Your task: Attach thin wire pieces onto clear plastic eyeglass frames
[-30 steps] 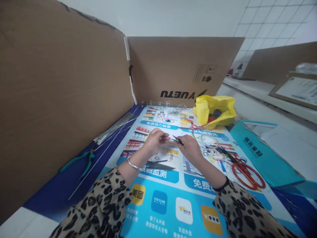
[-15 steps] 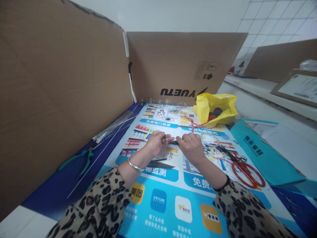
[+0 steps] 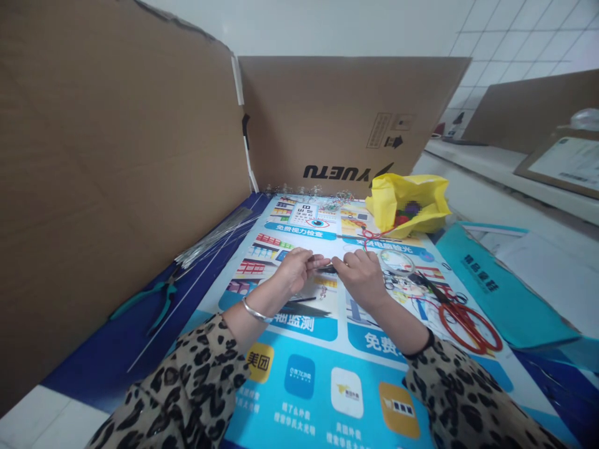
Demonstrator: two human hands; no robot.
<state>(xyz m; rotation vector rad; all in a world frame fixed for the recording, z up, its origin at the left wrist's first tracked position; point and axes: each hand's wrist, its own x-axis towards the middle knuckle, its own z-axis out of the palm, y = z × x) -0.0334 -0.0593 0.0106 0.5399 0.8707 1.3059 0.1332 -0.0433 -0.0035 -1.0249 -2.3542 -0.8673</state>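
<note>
Near the middle of the printed sheet point(image 3: 299, 343), my left hand point(image 3: 299, 269) has its fingers pinched together, pointing right. My right hand point(image 3: 362, 274) is closed, its thumb and index finger meeting the left fingertips. Something small and dark shows between and below the fingertips, too small to name. Under my left hand lies a dark pointed tool point(image 3: 309, 308). A clear ring-shaped roll point(image 3: 397, 262) and a tangle of red cord and small parts are right of my right hand, beside red-handled scissors point(image 3: 472, 327).
Teal-handled pliers point(image 3: 161, 302) and a bundle of thin wires point(image 3: 210, 240) lie on the left. Cardboard walls point(image 3: 327, 112) stand left and behind. A yellow bag point(image 3: 386, 202) is at the back right, a teal folder point(image 3: 496, 280) at the right, wire pieces point(image 3: 341, 199) along the back.
The fingertips of my two hands have come slightly closer together. The view has shifted a little.
</note>
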